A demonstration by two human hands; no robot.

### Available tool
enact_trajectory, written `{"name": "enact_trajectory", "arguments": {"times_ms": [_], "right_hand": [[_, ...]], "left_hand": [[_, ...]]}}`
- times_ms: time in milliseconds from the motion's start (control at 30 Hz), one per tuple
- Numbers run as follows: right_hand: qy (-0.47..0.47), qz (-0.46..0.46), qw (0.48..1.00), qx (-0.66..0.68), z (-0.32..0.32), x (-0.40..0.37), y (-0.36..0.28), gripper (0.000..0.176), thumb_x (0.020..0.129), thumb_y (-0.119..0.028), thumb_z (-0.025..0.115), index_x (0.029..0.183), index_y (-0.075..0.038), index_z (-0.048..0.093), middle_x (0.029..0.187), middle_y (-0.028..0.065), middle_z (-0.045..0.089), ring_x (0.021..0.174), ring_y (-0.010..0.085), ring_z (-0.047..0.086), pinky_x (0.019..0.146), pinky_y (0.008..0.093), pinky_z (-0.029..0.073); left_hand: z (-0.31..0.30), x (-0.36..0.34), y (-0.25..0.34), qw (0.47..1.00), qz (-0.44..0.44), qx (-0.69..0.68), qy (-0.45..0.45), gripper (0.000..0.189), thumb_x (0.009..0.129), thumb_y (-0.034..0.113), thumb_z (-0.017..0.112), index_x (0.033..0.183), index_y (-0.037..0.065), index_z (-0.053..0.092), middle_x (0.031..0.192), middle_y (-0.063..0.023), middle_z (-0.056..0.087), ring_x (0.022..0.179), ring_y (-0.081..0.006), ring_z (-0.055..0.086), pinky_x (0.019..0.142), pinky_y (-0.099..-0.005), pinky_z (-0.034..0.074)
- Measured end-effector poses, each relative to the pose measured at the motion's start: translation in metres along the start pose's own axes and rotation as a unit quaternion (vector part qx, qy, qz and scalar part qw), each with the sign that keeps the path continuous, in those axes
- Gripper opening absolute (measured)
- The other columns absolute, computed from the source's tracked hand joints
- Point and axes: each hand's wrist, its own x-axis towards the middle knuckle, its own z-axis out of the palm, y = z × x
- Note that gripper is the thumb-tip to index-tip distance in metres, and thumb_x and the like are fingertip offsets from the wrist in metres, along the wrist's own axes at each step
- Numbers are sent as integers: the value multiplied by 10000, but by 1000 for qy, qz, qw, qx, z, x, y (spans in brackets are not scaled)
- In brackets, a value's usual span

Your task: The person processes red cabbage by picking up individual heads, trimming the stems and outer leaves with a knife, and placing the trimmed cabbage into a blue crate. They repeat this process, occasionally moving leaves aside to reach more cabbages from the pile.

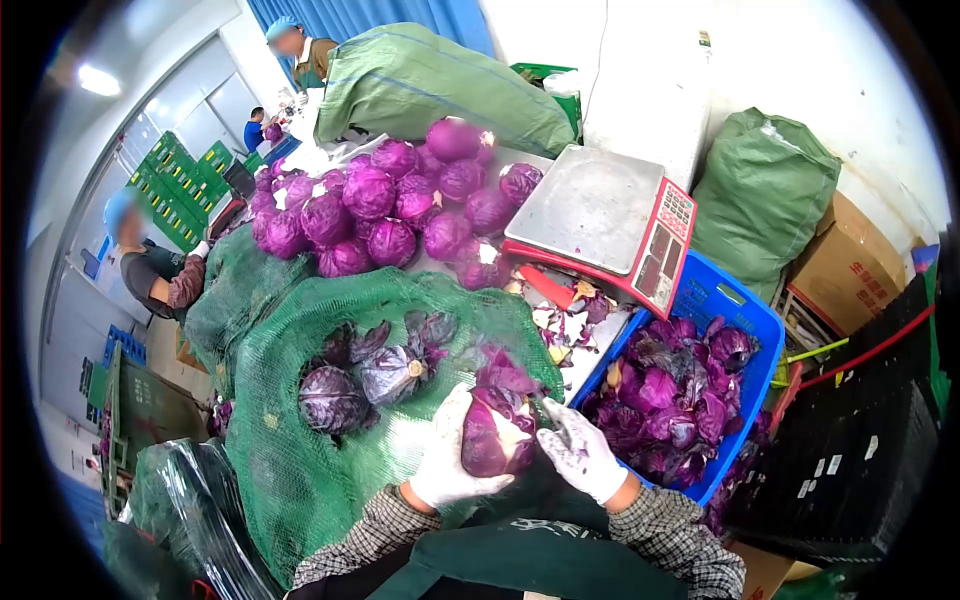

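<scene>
My left hand [448, 462], in a white glove, is wrapped round the side of a red cabbage [490, 445] with a pale patch on its face. Close to the cabbage's right side is my right hand [582, 452], gloved too and stained purple. Its fingers are stretched out and apart, and I make out nothing held in them. A blurred purple leaf [507, 372] shows just above the held cabbage. Left of my hands, a dark whole cabbage [332, 400] and a paler one [391, 375] lie on green mesh netting [270, 470].
Several peeled cabbages [370, 192] are heaped behind the netting. A red-edged scale [590, 205] stands beside leaf scraps. At right, a blue crate [735, 290] holds loose purple leaves. Green sacks [765, 190] and black crates [840, 450] stand farther right. Co-workers [150, 265] are at left.
</scene>
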Motion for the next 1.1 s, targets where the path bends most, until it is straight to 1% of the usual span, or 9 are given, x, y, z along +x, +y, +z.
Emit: {"name": "enact_trajectory", "arguments": {"times_ms": [33,67,300,600,700,767,833,900,1100], "right_hand": [[-8,-136,980,-146,1,4,-2,478,926,-145,597,1350,21,450,1225,176,596,1088,273,614,921,329,489],[-62,-95,982,-151,0,6,-2,518,944,-178,568,1392,23,402,1347,238,504,1250,350,507,1015,358,429],[-176,5,984,-37,-5,30,16,419,971,-134,498,1357,19,443,1213,181,560,1040,254,577,862,318,485],[13,-98,994,-53,-3,77,79,274,961,-206,550,1142,-1,528,769,33,607,572,146,553,532,268,467],[4,162,985,65,-2,54,34,309,986,-285,522,1128,-11,515,725,36,586,440,71,432,425,228,379],[13,165,983,79,6,44,31,320,987,-291,517,1146,-14,512,707,34,572,433,77,431,419,231,375],[15,89,992,92,10,37,12,282,988,-266,512,1140,-30,538,720,34,579,434,73,451,424,225,384],[2,7,999,51,13,36,9,274,985,-243,519,1163,-35,523,734,32,599,445,67,474,423,214,396],[89,108,969,206,-6,15,27,285,983,-223,526,1176,-14,529,732,29,619,442,53,484,379,196,384]], "left_hand": [[0,0,2,1000,6,5,0,1228,575,412,890,1487,4,176,1484,-241,251,1369,-393,298,1133,-461,244],[-1,-1,2,1000,12,10,0,1233,573,417,889,1488,3,174,1488,-246,246,1371,-401,293,1133,-466,240],[5,4,9,998,31,39,28,1184,548,410,871,1442,-21,227,1449,-296,285,1323,-466,323,1097,-525,279],[15,-40,-15,996,46,-31,76,1194,527,356,889,1455,12,221,1440,-282,281,1336,-451,303,1104,-542,264],[-12,-64,-17,992,-71,-86,64,1211,527,348,892,1466,9,207,1431,-234,334,1336,-351,363,1123,-465,278],[-27,-78,-31,968,-140,-207,30,1206,544,365,886,1467,0,201,1413,-222,366,1313,-353,398,1121,-449,285],[-40,-86,-32,994,-98,32,29,1290,538,435,899,1483,-14,145,1496,-249,234,1390,-394,265,1147,-444,235],[-44,-63,-19,996,-56,-28,56,1299,550,473,884,1493,6,123,1533,-261,143,1412,-423,201,1152,-473,210],[-47,-33,-37,998,-40,38,0,1177,537,489,899,1454,50,305,1478,-244,294,1371,-401,304,1134,-467,258]]}}
